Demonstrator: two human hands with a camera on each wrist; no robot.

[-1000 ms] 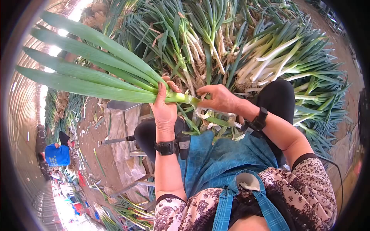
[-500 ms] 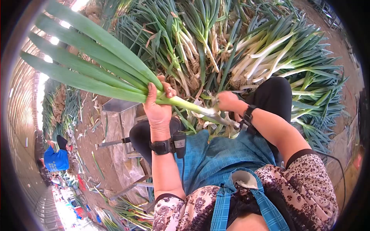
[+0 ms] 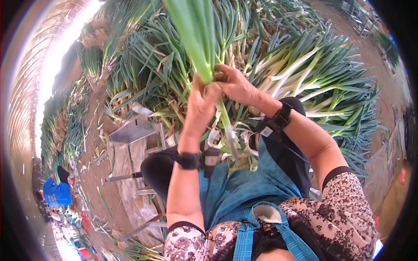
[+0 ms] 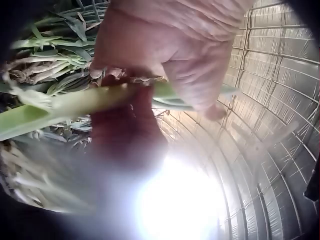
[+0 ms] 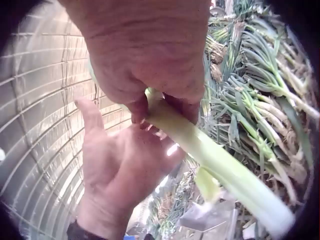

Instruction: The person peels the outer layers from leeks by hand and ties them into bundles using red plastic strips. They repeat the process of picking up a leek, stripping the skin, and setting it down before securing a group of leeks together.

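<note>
Both hands meet at the neck of one large green onion (image 3: 226, 119), its leaves pointing up and its pale stalk hanging down over the lap. The left hand (image 3: 201, 104) curls round the stalk just below the leaves. Against it, the right hand (image 3: 237, 87) pinches the same part from the right. In the left wrist view the left hand (image 4: 165, 45) is over the stalk (image 4: 75, 102), part of it blurred. The right wrist view shows the right hand (image 5: 150, 55) with fingers bent on the stalk (image 5: 220, 160), close to the left hand (image 5: 122, 165).
Heaps of green onions (image 3: 322, 87) lie in front and to the right. A metal stand (image 3: 135, 130) is left of the knees, over plastic sheeting. Peeled leaf scraps (image 3: 244, 148) lie between the knees. Someone in blue (image 3: 56, 192) is at far left.
The onion has swung from pointing left to upright, leaves away from the body. The right hand has moved from the stalk's lower part up to the neck, beside the left hand.
</note>
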